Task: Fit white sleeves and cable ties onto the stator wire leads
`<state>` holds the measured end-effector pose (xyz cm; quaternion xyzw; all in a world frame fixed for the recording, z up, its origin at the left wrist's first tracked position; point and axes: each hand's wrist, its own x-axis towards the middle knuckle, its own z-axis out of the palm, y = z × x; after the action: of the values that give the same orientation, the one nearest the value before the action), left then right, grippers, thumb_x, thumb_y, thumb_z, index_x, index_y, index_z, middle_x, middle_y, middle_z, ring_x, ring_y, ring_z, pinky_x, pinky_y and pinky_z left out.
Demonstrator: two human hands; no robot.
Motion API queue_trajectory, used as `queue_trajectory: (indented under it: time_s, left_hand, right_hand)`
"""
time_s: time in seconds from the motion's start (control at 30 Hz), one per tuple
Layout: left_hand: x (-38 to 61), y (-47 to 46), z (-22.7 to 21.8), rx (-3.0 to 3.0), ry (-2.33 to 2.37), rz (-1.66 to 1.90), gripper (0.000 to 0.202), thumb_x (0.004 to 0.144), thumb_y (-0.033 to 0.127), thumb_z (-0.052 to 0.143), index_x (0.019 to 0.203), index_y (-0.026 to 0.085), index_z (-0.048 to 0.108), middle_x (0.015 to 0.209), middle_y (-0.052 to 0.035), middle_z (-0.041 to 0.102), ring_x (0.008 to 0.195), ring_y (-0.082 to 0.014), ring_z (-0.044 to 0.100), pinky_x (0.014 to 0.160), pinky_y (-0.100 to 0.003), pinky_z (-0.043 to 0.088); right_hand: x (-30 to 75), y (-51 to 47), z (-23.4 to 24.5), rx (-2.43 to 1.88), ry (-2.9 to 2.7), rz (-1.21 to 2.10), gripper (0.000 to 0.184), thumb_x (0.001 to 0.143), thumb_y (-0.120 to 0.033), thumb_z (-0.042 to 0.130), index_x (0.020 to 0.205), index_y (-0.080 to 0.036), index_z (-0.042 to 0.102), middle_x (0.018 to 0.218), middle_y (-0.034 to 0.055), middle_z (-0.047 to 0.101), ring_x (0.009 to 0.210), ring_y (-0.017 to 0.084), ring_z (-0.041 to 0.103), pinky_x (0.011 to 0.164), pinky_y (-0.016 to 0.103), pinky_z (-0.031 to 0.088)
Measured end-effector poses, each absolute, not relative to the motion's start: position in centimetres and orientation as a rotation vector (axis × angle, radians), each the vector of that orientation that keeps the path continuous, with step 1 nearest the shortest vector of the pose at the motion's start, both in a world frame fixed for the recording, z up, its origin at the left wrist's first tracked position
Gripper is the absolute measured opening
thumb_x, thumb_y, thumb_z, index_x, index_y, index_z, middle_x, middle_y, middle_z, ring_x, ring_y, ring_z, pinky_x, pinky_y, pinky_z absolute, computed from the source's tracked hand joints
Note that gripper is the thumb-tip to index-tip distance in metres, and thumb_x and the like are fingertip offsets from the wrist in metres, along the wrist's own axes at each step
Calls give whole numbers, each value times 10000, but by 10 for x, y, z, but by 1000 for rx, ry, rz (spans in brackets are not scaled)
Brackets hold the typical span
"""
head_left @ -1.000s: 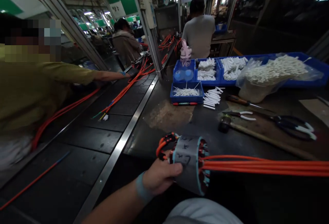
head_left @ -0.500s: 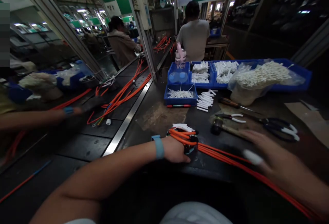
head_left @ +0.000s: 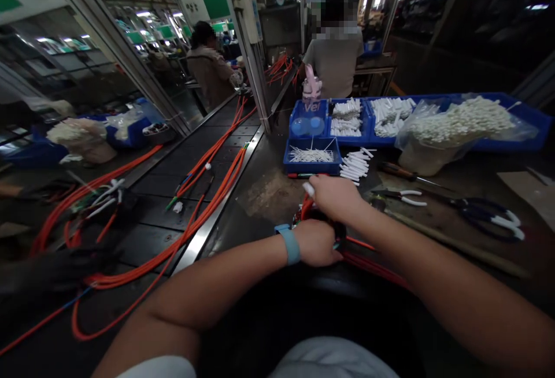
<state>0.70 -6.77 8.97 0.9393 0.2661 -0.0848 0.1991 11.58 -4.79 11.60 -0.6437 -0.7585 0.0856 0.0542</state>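
My left hand (head_left: pixel 318 243), with a light blue band at the wrist, is closed around a bundle of orange cables (head_left: pixel 381 274) on the dark bench. Over the folded end of that bundle, just beyond my left hand, is my right hand (head_left: pixel 338 196). Its fingers are bent, and a white cover shows on one fingertip. What they pinch is hidden behind the hand. Orange cable shows just below that fingertip. The bundle trails off to the right, under my right forearm. A wooden tool handle (head_left: pixel 455 244) lies behind that forearm, its head hidden.
Blue bins (head_left: pixel 368 126) with white tubes line the back; a small blue tray (head_left: pixel 311 164) holds white sticks. Pliers (head_left: pixel 403 196), a screwdriver (head_left: pixel 394 171) and large cutters (head_left: pixel 489 216) lie right. Leftward, a co-worker's dark gloved hand (head_left: pixel 82 259) is near orange cables (head_left: pixel 195 230).
My right hand has swung left from beside the tool handle onto the cable bundle. My left hand keeps its hold. On the left, the co-worker's hand and the orange cables there have shifted.
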Motion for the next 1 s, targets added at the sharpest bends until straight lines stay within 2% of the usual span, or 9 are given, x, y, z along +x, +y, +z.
queue_trajectory:
  time_s: [0.1,0.17,0.3,0.4,0.5,0.6,0.73,0.83,1.0]
  left_hand:
    - [15,-66,99,2607,819,-325,387,734,457,587,770,88,695,762,-184,693,721,-316,666,622,-368,512]
    - [15,-70,102,2614,866,-287,425,722,481,600,861,86,672,821,-190,692,766,-334,663,635,-384,514]
    - [3,-83,97,2631,1028,-71,557,694,549,627,1062,135,561,904,-165,687,808,-363,658,670,-434,508]
    - [-11,-88,90,2516,1115,124,596,665,566,665,1086,178,499,900,-113,683,800,-327,660,687,-410,497]
    - [-20,-80,89,2309,1202,357,597,602,525,743,1025,204,469,882,-54,658,798,-256,644,697,-344,477]
    - [-24,-63,91,2163,1241,521,570,566,470,783,944,207,448,844,-16,613,764,-202,606,670,-303,451]
    - [-30,-40,92,2065,1207,638,568,532,445,801,887,198,434,796,17,536,711,-142,516,633,-268,410]
    - [-38,-27,91,1938,1170,663,578,494,413,819,855,190,426,754,35,497,663,-109,443,601,-247,374]
    - [-59,-9,85,1806,1111,637,555,484,407,796,796,195,390,670,77,432,588,-74,381,540,-212,312]
  right_hand:
    - [128,-11,113,-1957,-2276,379,274,941,-255,412,969,-84,624,882,149,639,829,237,612,748,302,437]
    - [136,-2,112,-1886,-2268,457,274,940,-255,412,950,-95,635,898,123,645,830,207,611,746,262,445]
    - [165,-48,89,-1746,-2062,362,407,979,-224,177,1262,-127,453,1235,118,504,1110,185,494,910,282,405]
    - [194,-126,42,-1553,-1781,298,420,926,-409,361,1257,-157,418,1206,125,488,1059,224,516,879,334,442]
    - [206,-201,-8,-1716,-2065,207,617,821,-482,540,1313,-145,382,1222,155,470,1086,309,480,891,451,416]
    - [198,-245,-32,-1814,-2218,-7,617,775,-300,587,1333,-145,373,1160,144,512,1003,315,511,827,462,433]
    - [179,-256,-29,-1953,-2234,-167,461,689,-22,472,1135,-128,519,975,121,575,843,274,550,748,416,458]
    - [176,-255,-27,-1929,-2226,-154,380,696,15,410,1010,-142,555,894,107,589,800,251,576,730,373,474]
    - [205,-263,-38,-2016,-2114,151,486,674,-45,387,1107,-197,547,834,72,657,671,230,649,588,313,505]
